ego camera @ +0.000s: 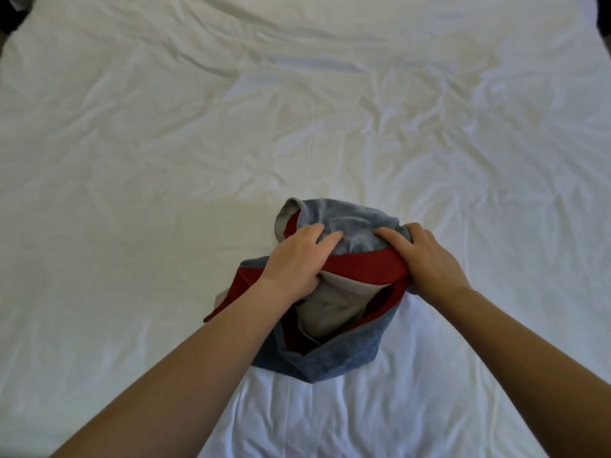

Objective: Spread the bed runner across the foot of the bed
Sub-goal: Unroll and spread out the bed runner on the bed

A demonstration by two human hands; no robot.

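Sitting bunched up in the lower middle of the frame, the bed runner is a lump of cloth, not spread out. It is blue on one side, with a red band and a pale tan side that shows in the middle of the lump. The blue part makes a pouch shape at the bottom, and another blue fold sticks up at the top. A red strip runs across the lump from left to right, and a red tip pokes out at the lower left.

The left hand has its fingers bent over the blue fold and its thumb tucked down by the tan part, so its grip is closed on the bed runner. The right hand is just to the right of it, near but not touching. Its fingers curl over the blue fold and the red strip goes under its palm, so its grip holds the bed runner too. Both bare arms reach up from the bottom corners of the frame.

Under it all is the bed, covered with a white sheet full of small wrinkles. The bottom of the blue pouch lies on the sheet. Small dark bits show in the top left and top right corners, too small to tell what they are.
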